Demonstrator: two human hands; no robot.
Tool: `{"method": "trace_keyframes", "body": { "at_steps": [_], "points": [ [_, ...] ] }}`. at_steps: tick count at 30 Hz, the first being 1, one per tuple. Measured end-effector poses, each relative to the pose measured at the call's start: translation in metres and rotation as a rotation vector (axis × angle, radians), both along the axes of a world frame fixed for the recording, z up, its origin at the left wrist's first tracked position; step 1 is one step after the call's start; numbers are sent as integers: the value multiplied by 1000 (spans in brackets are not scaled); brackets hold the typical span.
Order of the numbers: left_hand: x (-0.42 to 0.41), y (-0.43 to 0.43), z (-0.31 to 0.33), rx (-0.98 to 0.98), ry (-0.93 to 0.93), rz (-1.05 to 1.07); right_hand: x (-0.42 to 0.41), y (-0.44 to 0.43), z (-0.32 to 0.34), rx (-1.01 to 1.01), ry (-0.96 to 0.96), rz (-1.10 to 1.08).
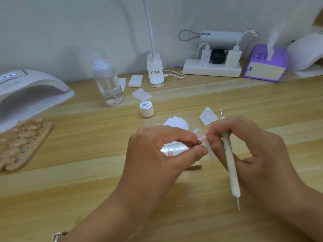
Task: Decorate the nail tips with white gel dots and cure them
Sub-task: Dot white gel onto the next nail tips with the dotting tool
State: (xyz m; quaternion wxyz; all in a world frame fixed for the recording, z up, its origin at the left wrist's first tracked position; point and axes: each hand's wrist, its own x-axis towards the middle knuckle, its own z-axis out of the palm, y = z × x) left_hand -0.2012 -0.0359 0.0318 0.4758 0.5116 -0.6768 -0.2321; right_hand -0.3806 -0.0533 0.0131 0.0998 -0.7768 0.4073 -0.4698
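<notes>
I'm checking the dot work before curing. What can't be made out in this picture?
Head view only:
1. Nail tip: the left hand pinching it and the right hand cover most of it; dot count unclear.
2. Tool: a stretch near its top is hidden in the right hand's grip.
3. Lamp: cut off by the left edge.
4. Pot label: too small to read.
5. Board tips: blurred; dots cannot be told.
</notes>
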Motion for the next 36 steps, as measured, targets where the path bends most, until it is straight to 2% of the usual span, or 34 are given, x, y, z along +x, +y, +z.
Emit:
{"method": "trace_keyframes", "body": {
  "at_steps": [5,15,19,23,28,33,36],
  "points": [
    [9,-6,0,74,126,-61,-3,-4,0,41,-15,-43],
    [21,-17,0,242,102,-154,-4,-7,-2,100,-32,-25],
    [22,-16,-2,269,11,-212,-6,-11,-6,151,9,-26],
    [21,-17,-8,182,-102,-174,-6,-13,-8,189,50,-13],
    [20,-17,-13,257,-87,-182,-6,-10,-9,150,80,-18],
    [17,-16,-13,150,-300,-76,-8,-10,-6,142,83,-1],
    [16,-16,-12,157,-335,-49,-7,-10,-6,142,100,0]
  ]
}}
